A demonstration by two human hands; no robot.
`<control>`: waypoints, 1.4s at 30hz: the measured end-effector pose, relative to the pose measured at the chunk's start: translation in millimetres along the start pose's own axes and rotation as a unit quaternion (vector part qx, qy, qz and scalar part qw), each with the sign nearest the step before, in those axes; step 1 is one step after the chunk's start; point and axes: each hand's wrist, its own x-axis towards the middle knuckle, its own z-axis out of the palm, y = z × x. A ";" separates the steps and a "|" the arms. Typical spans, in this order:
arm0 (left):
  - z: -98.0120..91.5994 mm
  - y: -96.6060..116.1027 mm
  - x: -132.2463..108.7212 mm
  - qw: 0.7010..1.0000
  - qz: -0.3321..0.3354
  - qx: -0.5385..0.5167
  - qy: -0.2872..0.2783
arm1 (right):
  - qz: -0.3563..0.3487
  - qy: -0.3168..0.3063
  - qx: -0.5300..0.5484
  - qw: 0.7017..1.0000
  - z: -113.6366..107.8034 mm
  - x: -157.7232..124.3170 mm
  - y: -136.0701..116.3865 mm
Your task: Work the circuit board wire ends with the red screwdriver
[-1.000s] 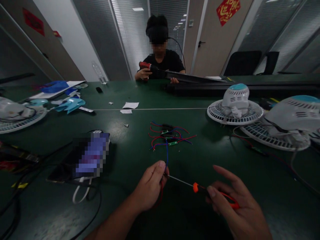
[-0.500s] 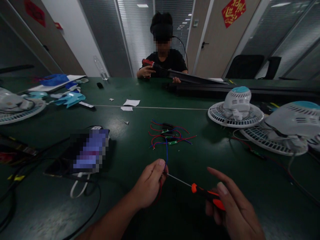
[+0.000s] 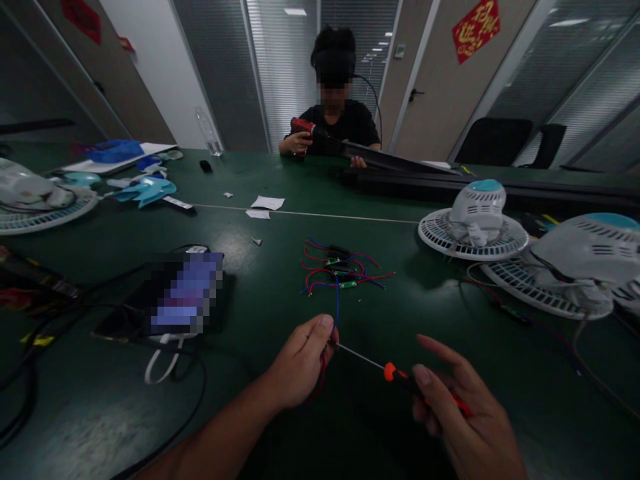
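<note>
My left hand (image 3: 306, 360) is closed in a pinch on a small part whose body the fingers hide. A blue wire (image 3: 337, 303) runs up from it and a red wire (image 3: 323, 373) hangs below. In my right hand (image 3: 463, 413) lies a screwdriver (image 3: 400, 375) with an orange and black handle, the thumb pressed on the handle and the index finger stretched out. Its thin shaft points left, and the tip meets the part at my left fingertips. Beyond my hands, several small green circuit boards (image 3: 349, 285) with red and blue wires lie on the green table (image 3: 240, 293).
At left are a tablet-like device (image 3: 187, 293) with a lit screen and black cables (image 3: 195, 400). White fan housings (image 3: 475, 230) stand at right. Paper scraps (image 3: 267, 203) lie further back. Across the table a person (image 3: 333, 120) holds a red power drill (image 3: 303, 127) against a black bar (image 3: 395, 160).
My right thumb and the screwdriver handle have shifted slightly, and the handle looks turned. My left hand keeps its pinch. The whole view has moved a little.
</note>
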 end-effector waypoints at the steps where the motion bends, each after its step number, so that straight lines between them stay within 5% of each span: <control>1: -0.1 0.1 0.0 1.000 0.001 0.002 0.000 | -0.002 -0.001 -0.001 1.000 0.5 0.0 -0.7; 30: -1.4 -5.5 1.9 1.000 -0.002 0.007 0.013 | -0.038 0.005 0.010 0.999 -0.1 -3.4 -0.4; 37: -1.6 -2.8 0.5 1.000 0.005 0.008 0.002 | 0.067 0.013 0.062 0.996 5.6 -7.5 -16.9; 42: -1.5 -1.0 0.9 1.000 0.000 0.007 -0.001 | 0.102 0.038 -0.014 0.994 7.2 -5.7 -24.0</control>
